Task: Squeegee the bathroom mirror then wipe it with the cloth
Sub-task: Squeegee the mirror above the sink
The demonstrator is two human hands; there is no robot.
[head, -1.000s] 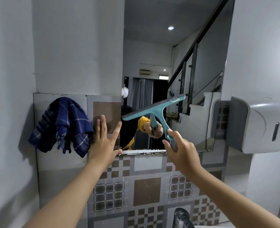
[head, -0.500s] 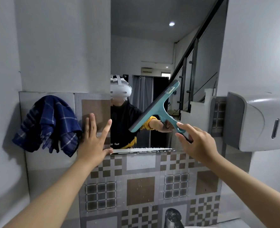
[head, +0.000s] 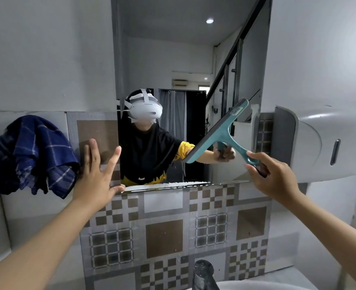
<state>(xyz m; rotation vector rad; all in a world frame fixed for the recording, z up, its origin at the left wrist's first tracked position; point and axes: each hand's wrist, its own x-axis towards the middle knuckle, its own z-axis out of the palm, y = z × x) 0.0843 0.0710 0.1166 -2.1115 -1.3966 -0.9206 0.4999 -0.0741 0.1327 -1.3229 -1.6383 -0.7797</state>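
The squeegee [head: 219, 132] has tilted steeper, right hand [head: 273, 176] gripping it; left hand [head: 97, 174] spread flat.

Dispenser [head: 311, 143] crowding mirror's [head: 173, 59] right edge
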